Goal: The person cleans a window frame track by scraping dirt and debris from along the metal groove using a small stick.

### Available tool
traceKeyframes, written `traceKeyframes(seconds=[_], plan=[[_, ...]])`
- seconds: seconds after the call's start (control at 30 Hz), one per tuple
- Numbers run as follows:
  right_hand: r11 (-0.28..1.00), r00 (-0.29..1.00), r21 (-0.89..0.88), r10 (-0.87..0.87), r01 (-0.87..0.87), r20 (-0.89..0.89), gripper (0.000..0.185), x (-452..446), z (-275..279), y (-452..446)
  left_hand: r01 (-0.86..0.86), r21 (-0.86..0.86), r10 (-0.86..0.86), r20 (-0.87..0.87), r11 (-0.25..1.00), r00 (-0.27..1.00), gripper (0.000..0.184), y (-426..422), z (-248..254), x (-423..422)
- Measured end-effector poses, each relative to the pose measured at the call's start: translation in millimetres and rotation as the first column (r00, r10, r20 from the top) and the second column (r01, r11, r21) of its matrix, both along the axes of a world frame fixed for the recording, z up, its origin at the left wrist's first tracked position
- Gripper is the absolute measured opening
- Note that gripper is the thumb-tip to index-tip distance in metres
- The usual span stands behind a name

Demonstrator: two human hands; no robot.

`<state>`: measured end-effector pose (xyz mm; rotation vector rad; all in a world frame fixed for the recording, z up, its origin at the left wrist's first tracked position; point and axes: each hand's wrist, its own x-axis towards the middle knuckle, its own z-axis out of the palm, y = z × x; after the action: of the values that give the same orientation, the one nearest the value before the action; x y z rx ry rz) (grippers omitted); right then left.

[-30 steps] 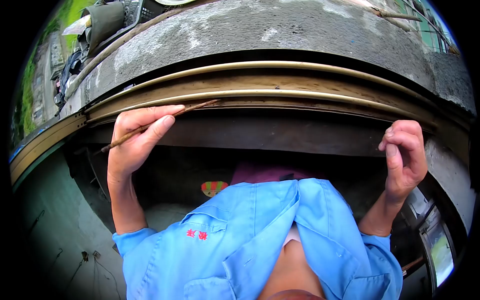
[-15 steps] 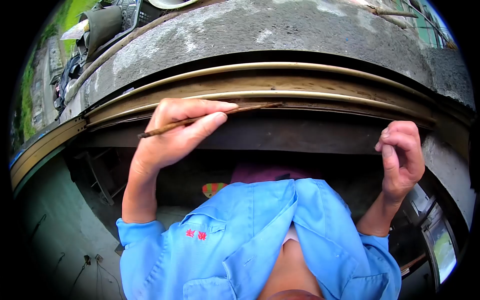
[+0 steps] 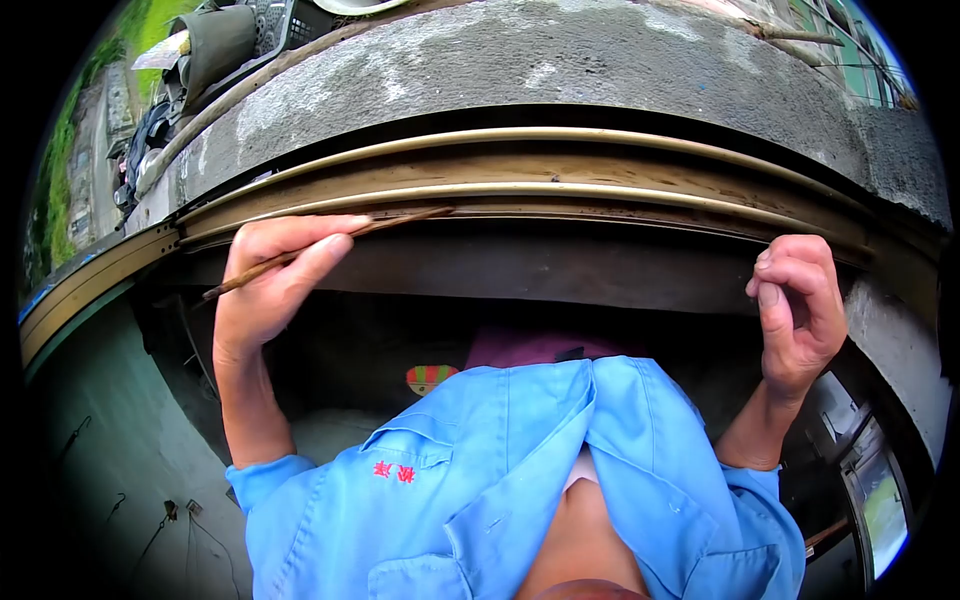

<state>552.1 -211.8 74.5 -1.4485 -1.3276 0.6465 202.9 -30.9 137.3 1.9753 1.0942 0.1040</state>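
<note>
My left hand (image 3: 275, 270) pinches a thin brown stick (image 3: 250, 275) between thumb and fingers. The stick slants up to the right, and its far tip meets the near edge of a tan window track (image 3: 560, 190). Dark specks mark the groove between the track's two pale rails. At the right, my right hand (image 3: 800, 315) hangs by the near edge of the track with its fingers curled and the thumb against them. No object shows in it.
Beyond the track lies a rough grey concrete ledge (image 3: 480, 75). A dark crate (image 3: 280, 28) and a grey-green bucket-like container (image 3: 220, 50) stand at the upper left. Below the track runs a dark panel (image 3: 560, 270). A pale green wall (image 3: 110, 400) is at the left.
My left hand has moved left along the track, taking the stick with it. My right hand stays in nearly the same place, its fingers still curled.
</note>
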Motion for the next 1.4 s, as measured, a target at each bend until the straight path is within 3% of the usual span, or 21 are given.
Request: traceKeyframes(seconds=[0.13,0.23,0.3,0.37,0.57,0.7,0.77,0.83,0.9,0.97,1.1,1.17,1.27,1.4], plan=[[1.0,0.999,-0.006,-0.014,0.014,0.034,0.017,5,3,1,-0.112,-0.098,0.117,0.039,0.989,0.992,0.02,-3,-15,-13],[0.999,0.998,-0.001,-0.044,0.044,0.034,0.018,3,7,3,0.042,0.09,-0.04,-0.032,0.995,0.999,0.022,-18,-23,27],[0.999,0.997,0.039,-0.027,0.024,0.077,0.018,-1,11,3,0.169,0.302,-0.178,0.003,0.938,0.984,0.023,-36,-30,63],[0.997,0.998,0.059,-0.044,0.041,0.046,0.018,-6,17,2,0.191,0.425,-0.25,0.088,0.885,0.964,0.024,-47,-41,92],[0.989,0.989,0.101,-0.114,0.104,0.099,0.018,0,28,-18,0.259,0.556,-0.384,0.118,0.79,0.916,0.021,-74,-50,178],[0.988,0.987,0.09,-0.134,0.126,0.09,0.019,6,22,-34,0.324,0.476,-0.408,0.084,0.818,0.909,0.02,-60,-45,164],[0.987,0.985,0.059,-0.151,0.147,0.079,0.018,12,19,-42,0.283,0.117,-0.301,0.193,0.952,0.934,0.018,-35,-36,128],[0.985,0.982,0.044,-0.171,0.167,0.082,0.018,17,16,-47,0.277,0.121,-0.294,0.16,0.953,0.942,0.018,-11,-28,90],[0.985,0.982,0.019,-0.171,0.17,0.077,0.018,19,14,-50,0.171,-0.013,-0.171,0.05,0.985,0.984,0.019,-8,-21,77],[0.985,0.982,0.017,-0.171,0.17,0.075,0.018,18,12,-50,0.245,0.115,-0.25,0.034,0.963,0.968,0.017,-10,-20,92],[0.988,0.987,0.031,-0.151,0.15,0.049,0.018,11,10,-45,0.364,0.392,-0.468,0.211,0.845,0.858,0.019,-30,-49,163],[0.99,0.989,0.033,-0.137,0.135,0.064,0.019,9,13,-42,0.369,0.519,-0.527,0.194,0.771,0.828,0.018,-50,-58,203],[0.991,0.986,0.033,-0.133,0.131,0.096,0.019,12,15,-45,0.414,0.576,-0.573,0.118,0.705,0.811,0.018,-56,-48,207],[0.979,0.977,0.008,-0.203,0.203,0.065,0.019,24,6,-56,0.382,0.062,-0.387,0.148,0.922,0.91,0.019,-9,-24,128]])
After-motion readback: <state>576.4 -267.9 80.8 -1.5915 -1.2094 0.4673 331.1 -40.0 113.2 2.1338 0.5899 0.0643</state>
